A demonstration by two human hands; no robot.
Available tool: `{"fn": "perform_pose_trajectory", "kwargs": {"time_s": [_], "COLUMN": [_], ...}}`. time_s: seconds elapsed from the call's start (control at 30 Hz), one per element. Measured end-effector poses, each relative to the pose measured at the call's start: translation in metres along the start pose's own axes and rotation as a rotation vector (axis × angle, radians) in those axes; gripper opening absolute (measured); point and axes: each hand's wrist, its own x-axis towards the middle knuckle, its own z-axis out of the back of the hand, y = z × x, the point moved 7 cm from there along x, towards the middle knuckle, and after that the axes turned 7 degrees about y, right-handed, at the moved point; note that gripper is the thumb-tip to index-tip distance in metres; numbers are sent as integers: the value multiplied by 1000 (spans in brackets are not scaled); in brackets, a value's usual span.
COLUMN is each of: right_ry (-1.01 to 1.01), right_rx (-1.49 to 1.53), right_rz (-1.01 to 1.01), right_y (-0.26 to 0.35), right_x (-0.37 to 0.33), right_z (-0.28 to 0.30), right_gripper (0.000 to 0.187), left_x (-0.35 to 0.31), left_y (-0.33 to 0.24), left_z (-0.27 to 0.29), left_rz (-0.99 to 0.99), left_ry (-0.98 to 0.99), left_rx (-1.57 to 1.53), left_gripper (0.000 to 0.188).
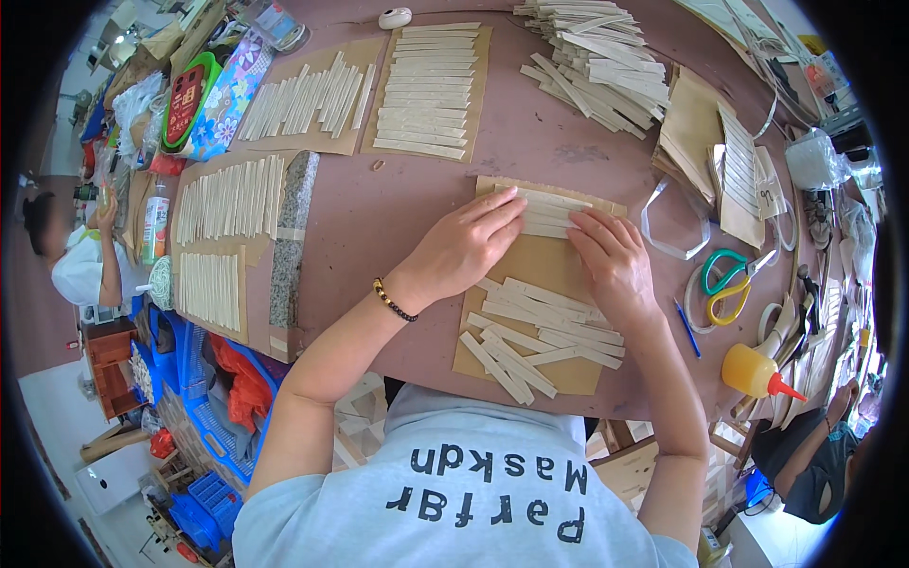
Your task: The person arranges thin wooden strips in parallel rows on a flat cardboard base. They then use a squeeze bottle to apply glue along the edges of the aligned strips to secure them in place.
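In front of me lies a brown cardboard sheet (544, 260) with a short row of pale flat strips (542, 213) laid side by side near its far edge. My left hand (473, 244) has its fingers close together at the left ends of these strips, its thumb hidden. At the right ends, my right hand (614, 257) bends its fingers down onto a strip. Both hands appear to hold one strip between them by its ends. A loose heap of similar strips (544, 331) covers the near part of the sheet, below my hands.
Strip-covered cardboard sheets (431, 90) lie at the far left. A big strip pile (606, 66) stands at the back. On the right are scissors (734, 289), a blue pen (687, 329), a yellow squeeze bottle (757, 371) and stacked cardboard (689, 133). Another person (85, 256) is at left.
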Motion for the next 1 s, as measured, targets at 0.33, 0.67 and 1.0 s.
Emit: {"fn": "perform_pose_trajectory", "kwargs": {"time_s": [0.33,0.67,1.0], "right_ry": [-141,-176,-154], "right_rx": [413,463,283], "right_rz": [-331,-395,-383], "right_y": [-9,-11,-37], "right_x": [-19,-10,2], "right_z": [2,1,2], "right_gripper": [35,36,15], "left_x": [-8,-6,-6], "left_y": [5,5,9], "left_z": [0,-2,-4], "left_rz": [108,183,150], "left_ry": [-83,-84,-61], "left_rx": [-196,-254,-183], "left_gripper": [27,29,22]}}
